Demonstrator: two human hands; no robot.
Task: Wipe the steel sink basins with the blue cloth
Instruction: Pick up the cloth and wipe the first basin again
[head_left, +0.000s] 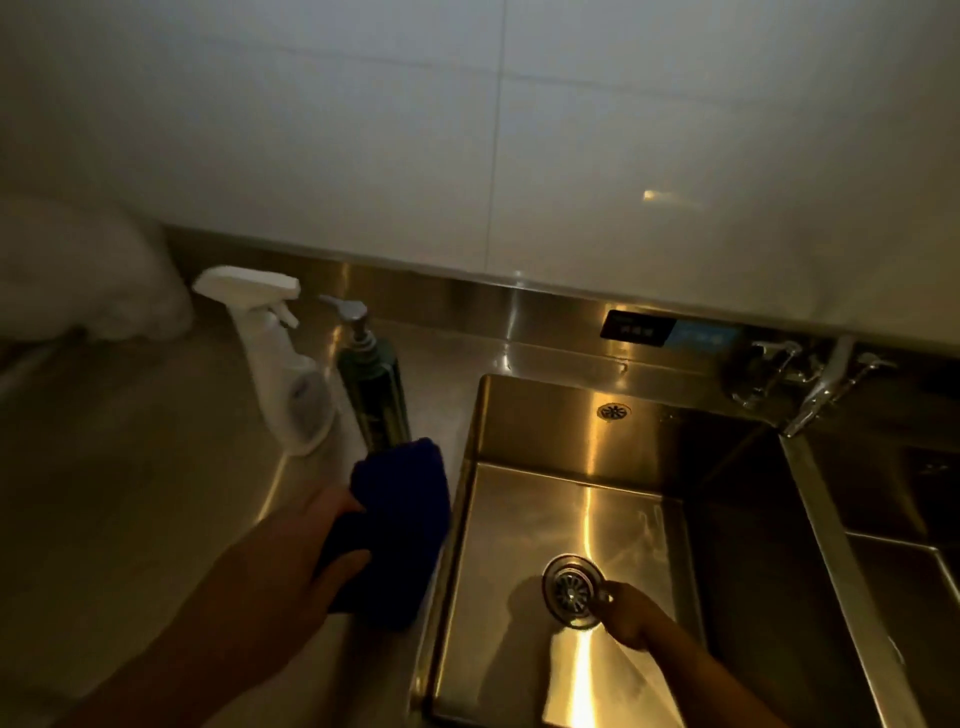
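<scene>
The left steel basin (524, 525) fills the lower middle, with a round drain strainer (571, 590) in its floor. A second basin (893, 582) lies to the right, past a steel divider. My left hand (280, 577) hovers over the counter just left of the basin rim and grips a folded dark blue cloth (400, 525). My right hand (626, 613) reaches down into the left basin, fingertips pinched at the right edge of the strainer; the scene is dim, so I cannot make out whether they hold its rim.
A white spray bottle (283, 374) and a dark pump dispenser (371, 395) stand on the steel counter (156, 467) behind the cloth. A chrome faucet (815, 384) is mounted at the back right above the divider. An overflow hole (613, 412) marks the basin's rear wall.
</scene>
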